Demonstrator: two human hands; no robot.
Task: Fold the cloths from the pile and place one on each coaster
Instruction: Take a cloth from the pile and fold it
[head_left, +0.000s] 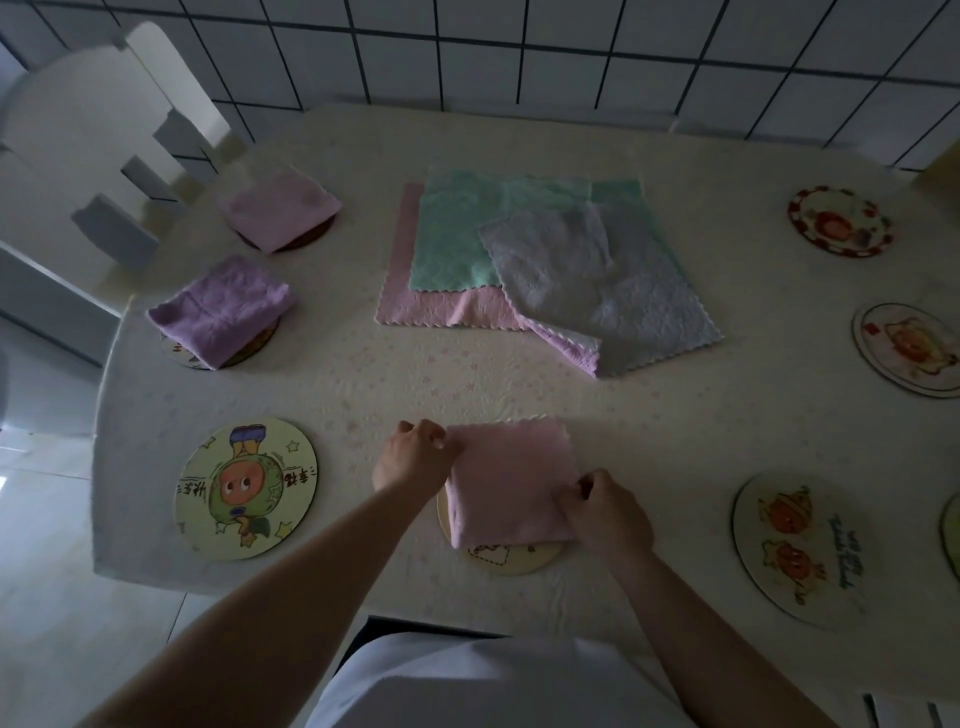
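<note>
A folded pink cloth (506, 480) lies over a round coaster (511, 560) at the table's near edge. My left hand (413, 457) pinches the cloth's upper left corner. My right hand (605, 512) grips its lower right corner. The pile (540, 270) of flat cloths sits mid-table: a green one, a grey one and pink ones underneath. Two folded cloths rest on coasters at the left, a pink one (280, 210) and a purple one (223, 309). Bare coasters lie at near left (247, 488), near right (797, 551), right (909, 348) and far right (839, 222).
A cream tablecloth (363, 374) covers the table. A white chair (98, 150) stands at the far left corner. A tiled wall (519, 47) runs behind the table. Another coaster edge (951, 530) shows at the right frame border.
</note>
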